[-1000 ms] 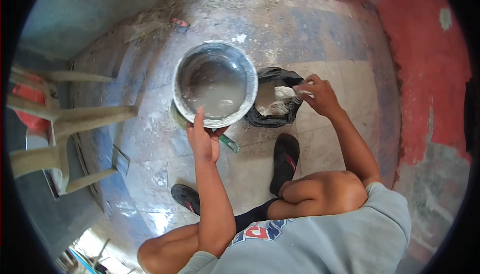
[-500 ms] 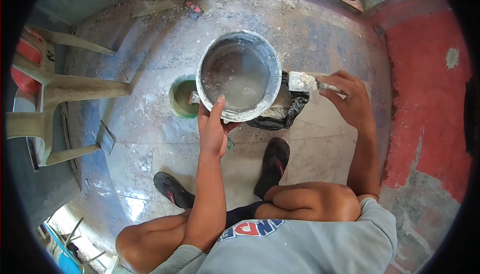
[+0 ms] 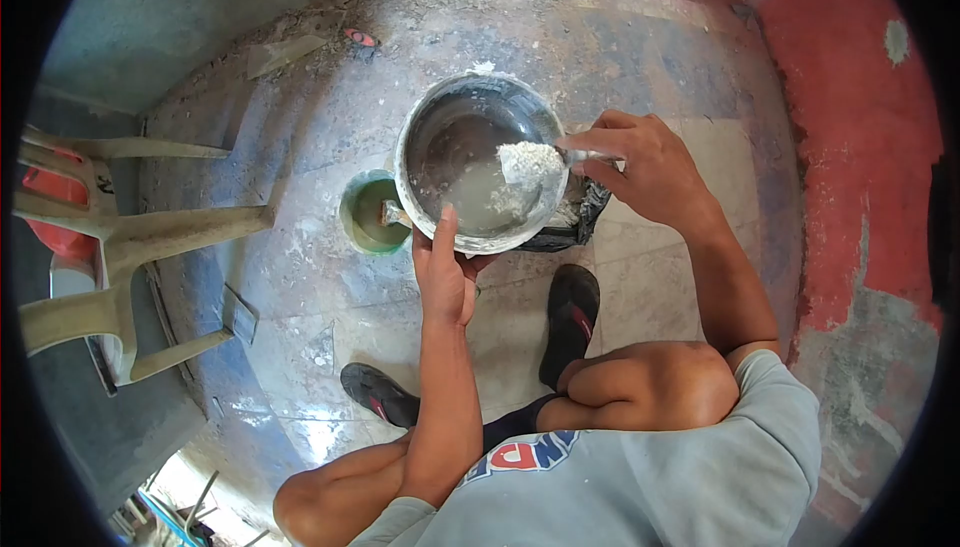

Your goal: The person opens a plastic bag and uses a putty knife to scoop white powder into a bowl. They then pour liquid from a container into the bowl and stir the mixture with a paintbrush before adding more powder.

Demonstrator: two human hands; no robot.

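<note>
My left hand grips the near rim of a round bucket, thumb over the edge and fingers beneath. Cloudy grey liquid lies inside it, with some white bits near the right side. In my right hand is the handle of a putty knife; its blade, heaped with white powder, is over the bucket's right half. Behind the bucket, to the right, a black plastic bag is partly hidden.
A green tub with liquid and a brush stands left of the bucket. Farther left is a plastic chair. A red object lies on the floor near the back wall. A red wall rises at the right.
My right hand has moved left, bringing the loaded putty knife from above the black bag to over the bucket. The view has shifted slightly.
</note>
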